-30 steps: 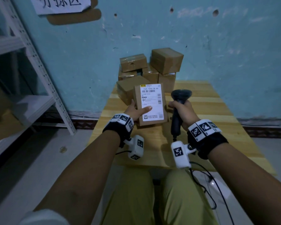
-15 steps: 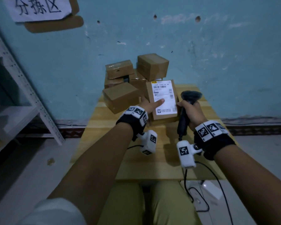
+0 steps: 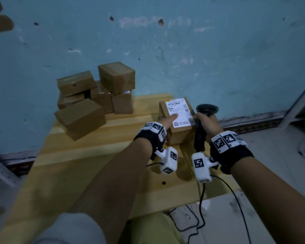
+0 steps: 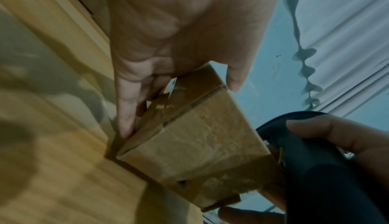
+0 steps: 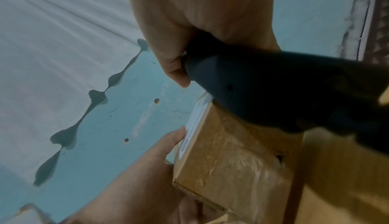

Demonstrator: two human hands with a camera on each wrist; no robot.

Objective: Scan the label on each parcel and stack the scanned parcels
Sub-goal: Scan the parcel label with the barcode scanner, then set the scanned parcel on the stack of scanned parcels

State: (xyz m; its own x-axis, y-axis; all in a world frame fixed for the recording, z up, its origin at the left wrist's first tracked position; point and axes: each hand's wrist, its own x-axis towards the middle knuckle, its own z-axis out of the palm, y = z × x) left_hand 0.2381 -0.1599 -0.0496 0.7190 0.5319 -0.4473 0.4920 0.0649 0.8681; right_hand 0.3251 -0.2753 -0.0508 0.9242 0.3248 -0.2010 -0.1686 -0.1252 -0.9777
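A brown parcel (image 3: 180, 136) with a white label (image 3: 179, 111) facing up stands at the right side of the wooden table (image 3: 88, 155), its lower edge down at the table top. My left hand (image 3: 165, 123) grips its left side, thumb across the label and fingers along the side (image 4: 126, 119). My right hand (image 3: 208, 124) is curled round the handle of a black scanner (image 3: 207, 109) held upright, right beside the parcel's right side. In the right wrist view the scanner (image 5: 273, 86) crosses over the parcel (image 5: 231, 152).
Several plain brown parcels (image 3: 95, 95) are piled at the table's back left against the blue wall. The scanner's cable (image 3: 202, 199) hangs over the front edge to the floor. A metal shelf (image 3: 303, 106) stands at the right.
My left hand has carried the labelled parcel from the middle of the table to the right and lowered it. My right hand with the scanner moved along beside it.
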